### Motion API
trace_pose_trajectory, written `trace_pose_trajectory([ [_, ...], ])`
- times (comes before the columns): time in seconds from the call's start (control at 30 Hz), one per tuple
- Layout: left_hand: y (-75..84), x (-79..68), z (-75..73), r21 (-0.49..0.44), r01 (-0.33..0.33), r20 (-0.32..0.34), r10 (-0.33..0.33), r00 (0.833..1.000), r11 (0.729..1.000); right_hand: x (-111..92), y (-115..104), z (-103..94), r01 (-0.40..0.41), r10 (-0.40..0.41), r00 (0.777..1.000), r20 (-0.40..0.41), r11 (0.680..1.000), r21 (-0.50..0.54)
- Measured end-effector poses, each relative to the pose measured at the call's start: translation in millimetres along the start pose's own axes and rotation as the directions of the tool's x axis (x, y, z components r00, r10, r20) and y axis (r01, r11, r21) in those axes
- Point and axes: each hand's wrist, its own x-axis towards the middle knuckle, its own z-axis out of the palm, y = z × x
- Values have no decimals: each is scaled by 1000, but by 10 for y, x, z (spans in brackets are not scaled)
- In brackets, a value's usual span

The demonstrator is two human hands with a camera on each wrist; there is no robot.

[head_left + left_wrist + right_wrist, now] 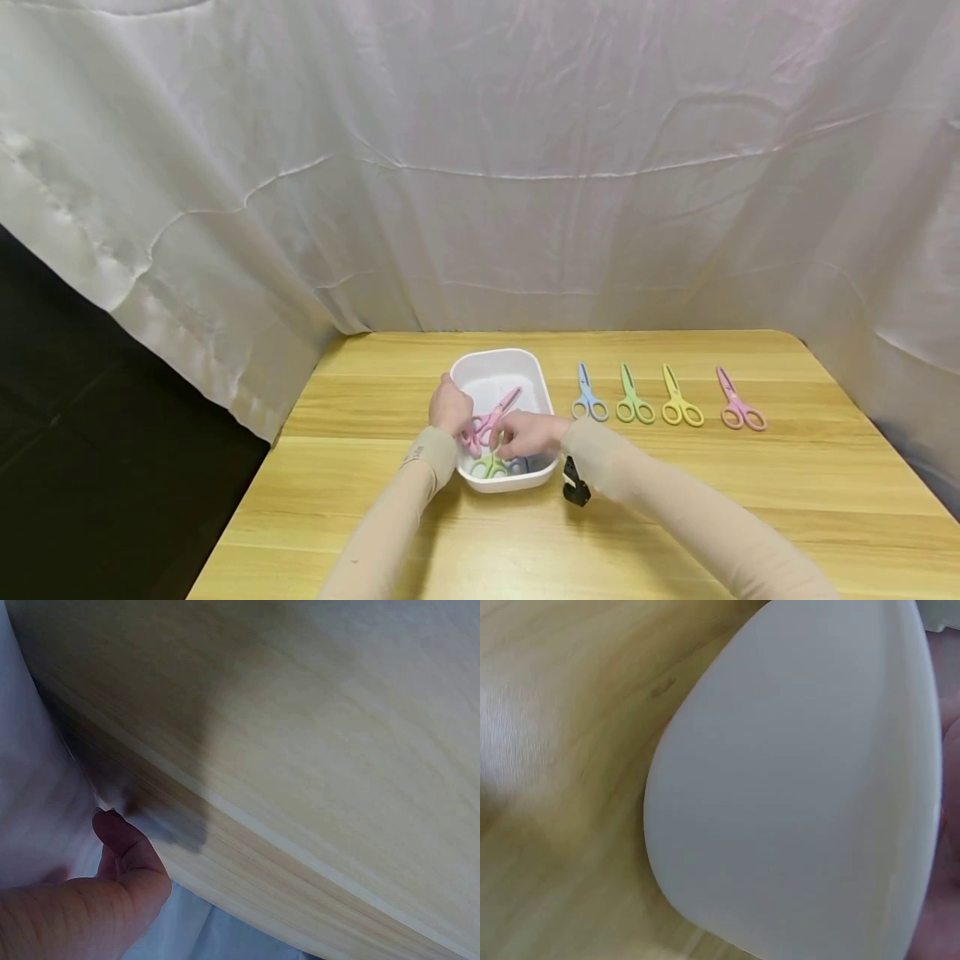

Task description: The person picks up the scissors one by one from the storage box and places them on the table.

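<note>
A white plastic bin (501,357) stands on the wooden table with several scissors inside. My left hand (451,406) grips its left rim; in the left wrist view the thumb (124,838) lies along the outer wall. My right hand (527,435) reaches in over the right rim, fingers pointing down, and pinches green scissors (491,467) near the blades, their handle loops toward me. Pink scissors (501,407) lie behind them, with more pink handles (471,442) by the left hand. Blue scissors (518,465) show partly under the right hand. The bin wall (780,780) hides most of the right hand in its wrist view.
Right of the bin, blue scissors (587,396), green scissors (632,398), yellow scissors (678,400) and pink scissors (737,403) lie in a row, blades pointing away. A pale curtain (525,225) hangs behind the table (360,417).
</note>
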Motion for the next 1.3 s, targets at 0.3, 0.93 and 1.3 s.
trace_pose_trajectory([
  [0.3, -4, 0, 8, -6, -4, 4, 4, 1000, 1000, -12, -36, -19, 3, 3, 998, 63, 995, -97],
  [0.93, 20, -4, -3, -19, -7, -2, 7, 1000, 1000, -27, -44, -37, -3, 16, 993, 116, 993, -115],
  [1.3, 9, -4, -4, -20, 2, 4, -2, 1000, 1000, -26, -32, -29, 4, 3, 998, 57, 993, -121],
])
